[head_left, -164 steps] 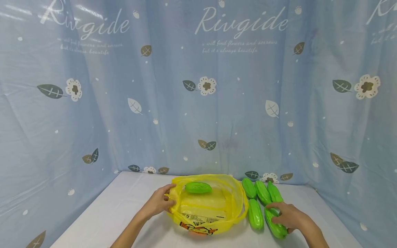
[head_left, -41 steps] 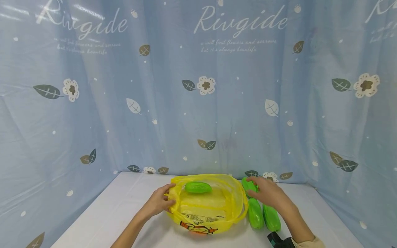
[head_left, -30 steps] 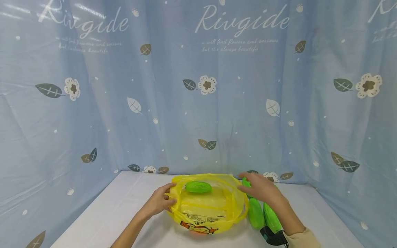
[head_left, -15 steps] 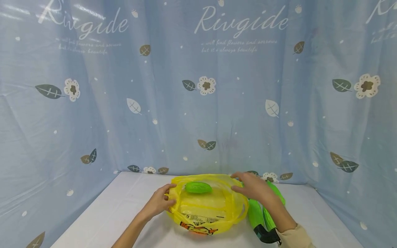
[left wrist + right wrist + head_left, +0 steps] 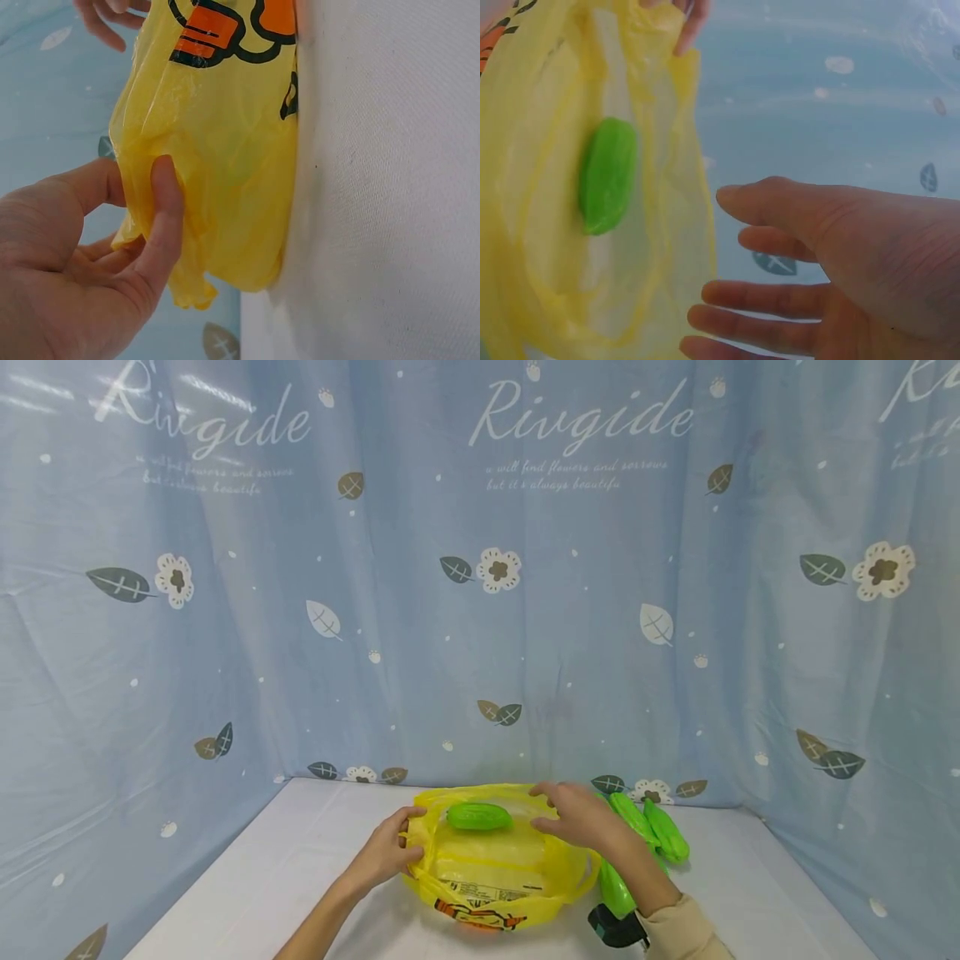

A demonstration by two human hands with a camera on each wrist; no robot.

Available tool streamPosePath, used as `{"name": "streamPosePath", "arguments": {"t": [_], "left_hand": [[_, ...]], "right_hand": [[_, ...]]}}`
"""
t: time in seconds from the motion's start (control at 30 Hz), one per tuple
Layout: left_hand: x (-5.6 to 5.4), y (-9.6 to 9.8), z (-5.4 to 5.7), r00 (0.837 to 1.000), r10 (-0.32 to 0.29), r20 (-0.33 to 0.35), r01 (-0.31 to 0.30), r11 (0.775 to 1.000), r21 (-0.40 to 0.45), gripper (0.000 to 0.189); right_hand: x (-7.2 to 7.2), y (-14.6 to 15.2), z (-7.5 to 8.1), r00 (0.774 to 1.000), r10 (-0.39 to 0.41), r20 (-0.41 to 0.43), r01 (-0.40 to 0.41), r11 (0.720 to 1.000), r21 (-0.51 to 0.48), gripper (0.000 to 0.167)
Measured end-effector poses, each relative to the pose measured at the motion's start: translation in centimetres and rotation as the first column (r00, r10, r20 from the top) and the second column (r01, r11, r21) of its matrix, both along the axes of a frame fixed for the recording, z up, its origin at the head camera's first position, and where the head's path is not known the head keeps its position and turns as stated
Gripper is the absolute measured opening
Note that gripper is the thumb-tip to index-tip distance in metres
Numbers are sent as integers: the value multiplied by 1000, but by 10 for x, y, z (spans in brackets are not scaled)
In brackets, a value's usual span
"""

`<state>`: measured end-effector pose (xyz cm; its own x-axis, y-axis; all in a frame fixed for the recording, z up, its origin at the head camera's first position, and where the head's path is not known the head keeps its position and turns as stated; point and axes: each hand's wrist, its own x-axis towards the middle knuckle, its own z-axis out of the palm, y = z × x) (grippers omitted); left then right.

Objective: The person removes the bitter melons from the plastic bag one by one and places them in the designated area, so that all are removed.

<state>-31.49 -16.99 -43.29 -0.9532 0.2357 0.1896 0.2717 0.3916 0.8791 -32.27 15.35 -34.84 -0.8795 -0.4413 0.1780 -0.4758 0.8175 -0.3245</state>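
In the head view my left hand (image 5: 384,852) pinches the left rim of a yellow plastic bag (image 5: 487,860), thumb and fingers on the film in the left wrist view. The bag lies with its mouth open, an orange and black print on its front. One ribbed green gourd (image 5: 480,816), cucumber-like, lies inside at the back. My right hand (image 5: 581,817) is over the bag's right rim, fingers spread and extended; the right wrist view shows nothing in its grasp. To its right lie several similar gourds (image 5: 666,831), partly hidden by the right forearm.
A white-covered table (image 5: 757,877) bears everything. Blue patterned curtain (image 5: 570,610) hangs behind and on both sides. A black device (image 5: 617,927) is strapped at the right wrist, near the front gourd (image 5: 617,892).
My right hand has moved from the gourds on the right, leftward to the bag's right rim. My left hand has kept its place on the left rim.
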Motion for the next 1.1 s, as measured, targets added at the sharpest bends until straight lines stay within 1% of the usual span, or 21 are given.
{"name": "streamPosePath", "arguments": {"t": [0.17, 0.33, 0.47, 0.6, 0.7, 0.83, 0.97, 1.1], "left_hand": [[1, 1, -1, 1000, 14, -2, -14, 1000, 7, 62], [2, 1, -3, 1000, 12, -2, -12, 1000, 3, 63], [2, 1, -2, 1000, 10, 12, -10, 1000, 1, 64], [4, 1, -2, 999, 9, 32, -10, 1000, 7, 65], [5, 1, -1, 999, 9, 31, -9, 1000, 7, 66], [2, 2, -2, 1000, 9, 17, -9, 1000, -6, 65], [0, 2, -1, 1000, -8, 5, 8, 1000, -24, 64], [-1, -2, 1, 1000, -6, -4, 6, 1000, -27, 65]], "right_hand": [[-6, -7, -11, 995, 100, 29, -100, 995, 6, 42], [-13, -14, -23, 983, 171, 67, -171, 985, 5, 42], [-19, -22, -33, 984, 173, 36, -174, 984, 37, 41], [-24, -31, -40, 989, 147, 3, -147, 986, 77, 42], [-26, -36, -41, 990, 140, 14, -141, 986, 85, 45], [-29, -42, -40, 990, 137, 44, -141, 985, 99, 47], [-32, -47, -39, 990, 123, 61, -131, 982, 133, 50], [-36, -54, -39, 987, 145, 66, -152, 981, 123, 50]]}}
